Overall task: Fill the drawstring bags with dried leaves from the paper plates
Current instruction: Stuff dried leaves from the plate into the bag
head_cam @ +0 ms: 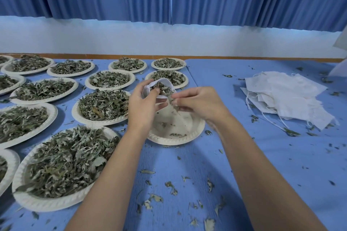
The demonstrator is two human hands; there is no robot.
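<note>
My left hand (144,103) grips a white drawstring bag (163,83) by its open mouth, above a nearly bare paper plate (195,129). Dried leaves (163,88) show inside the bag's mouth. My right hand (199,102) pinches a small clump of dried leaves at the bag's opening, fingers curled. A few leaf bits lie on that plate. A stack of flat white drawstring bags (289,97) lies to the right on the blue table.
Several paper plates heaped with dried leaves (63,163) cover the table's left half, back to the far edge. Loose leaf crumbs (155,197) scatter over the blue cloth in front. A blue curtain and white wall stand behind the table.
</note>
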